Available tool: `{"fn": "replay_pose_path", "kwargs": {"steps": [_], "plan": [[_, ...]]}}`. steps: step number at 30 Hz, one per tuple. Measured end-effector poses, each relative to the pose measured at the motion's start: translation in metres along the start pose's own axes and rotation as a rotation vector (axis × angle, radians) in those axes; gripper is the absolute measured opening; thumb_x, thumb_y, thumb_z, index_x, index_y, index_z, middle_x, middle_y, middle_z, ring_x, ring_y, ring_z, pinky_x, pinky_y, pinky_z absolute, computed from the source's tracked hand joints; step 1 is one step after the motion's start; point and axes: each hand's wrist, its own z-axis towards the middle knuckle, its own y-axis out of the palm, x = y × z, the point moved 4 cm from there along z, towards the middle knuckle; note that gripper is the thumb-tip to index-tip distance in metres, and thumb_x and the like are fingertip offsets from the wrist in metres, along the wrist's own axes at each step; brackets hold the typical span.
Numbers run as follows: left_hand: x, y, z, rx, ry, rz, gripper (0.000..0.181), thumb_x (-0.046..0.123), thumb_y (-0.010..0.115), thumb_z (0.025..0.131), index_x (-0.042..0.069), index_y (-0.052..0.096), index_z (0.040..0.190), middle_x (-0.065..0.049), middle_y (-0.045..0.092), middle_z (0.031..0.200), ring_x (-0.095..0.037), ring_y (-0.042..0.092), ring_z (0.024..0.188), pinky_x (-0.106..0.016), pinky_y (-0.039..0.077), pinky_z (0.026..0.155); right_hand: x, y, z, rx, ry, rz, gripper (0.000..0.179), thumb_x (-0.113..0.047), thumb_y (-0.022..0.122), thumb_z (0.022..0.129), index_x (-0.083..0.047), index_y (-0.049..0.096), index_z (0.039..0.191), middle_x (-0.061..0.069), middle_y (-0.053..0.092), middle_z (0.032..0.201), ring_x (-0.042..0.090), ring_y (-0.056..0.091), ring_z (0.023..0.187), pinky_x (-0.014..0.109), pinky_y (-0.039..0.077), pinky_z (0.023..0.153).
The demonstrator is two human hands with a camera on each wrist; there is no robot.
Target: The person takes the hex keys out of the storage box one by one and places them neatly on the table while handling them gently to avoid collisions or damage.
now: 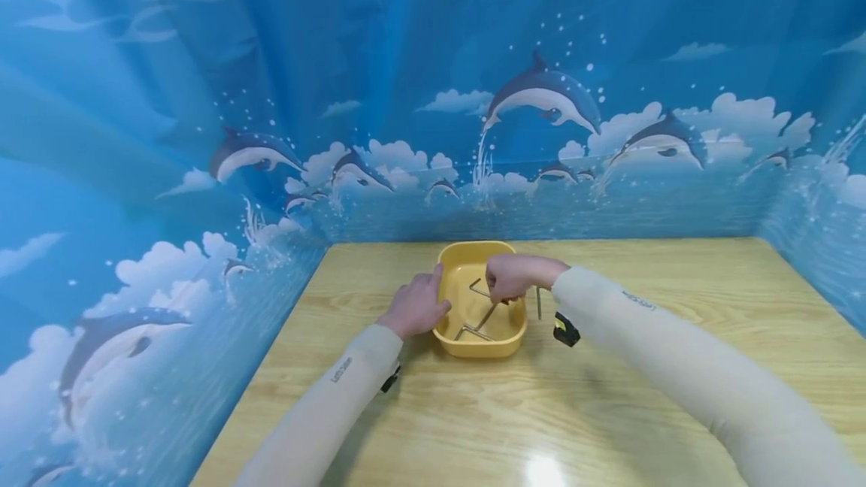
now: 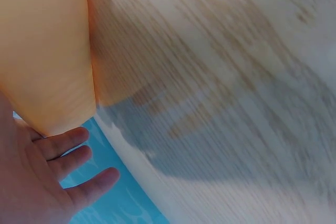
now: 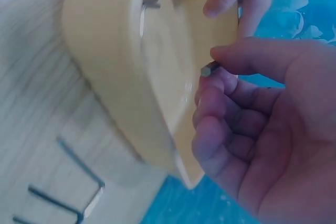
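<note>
A yellow plastic basin (image 1: pixel 479 349) stands on the wooden table with several L-shaped metal hex keys (image 1: pixel 476 332) lying inside. My left hand (image 1: pixel 416 305) holds its left rim, the thumb over the edge and the other fingers (image 2: pixel 71 157) spread along the outer wall. Over the basin's right side, my right hand (image 1: pixel 509 276) pinches a hex key (image 3: pixel 206 71) between thumb and forefinger. Only the six-sided end of that key shows in the right wrist view; the hand hides the rest.
On the table to the basin's right lie more hex keys (image 1: pixel 539 303), seen side by side in the right wrist view. A blue curtain (image 1: pixel 406 96) printed with dolphins and clouds borders the table (image 1: pixel 649 284) at the back and sides.
</note>
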Motion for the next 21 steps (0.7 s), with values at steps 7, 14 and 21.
{"fn": "replay_pose_path", "kwargs": {"steps": [7,14,21], "plan": [[-0.002,0.002,0.001,-0.003,0.009,-0.006,0.08,0.041,0.054,0.099,0.01,0.016,0.162,-0.017,0.043,0.156,-0.034,0.041,0.144,-0.057,0.036,0.116,0.017,-0.012,-0.022,0.013,0.006,-0.037,0.036,-0.006,0.058,0.09,-0.02,0.049,0.058,-0.006,0.049,0.052,0.009,0.042,0.046,0.023,0.038,0.051],[-0.002,0.002,-0.002,0.0,0.007,-0.016,0.079,0.04,0.053,0.099,0.009,0.017,0.162,-0.018,0.043,0.156,-0.034,0.04,0.144,-0.058,0.035,0.116,0.037,-0.017,-0.047,0.054,-0.005,0.032,0.036,-0.009,0.059,0.094,-0.019,0.052,0.059,-0.006,0.051,0.053,0.008,0.04,0.045,0.023,0.036,0.049],[-0.002,0.002,0.0,-0.003,0.004,-0.011,0.079,0.04,0.053,0.1,0.009,0.016,0.162,-0.017,0.043,0.156,-0.034,0.04,0.144,-0.058,0.034,0.116,0.064,-0.017,-0.067,0.111,0.035,0.064,0.036,-0.009,0.058,0.093,-0.018,0.049,0.06,-0.005,0.046,0.054,0.009,0.038,0.047,0.025,0.037,0.052]]}}
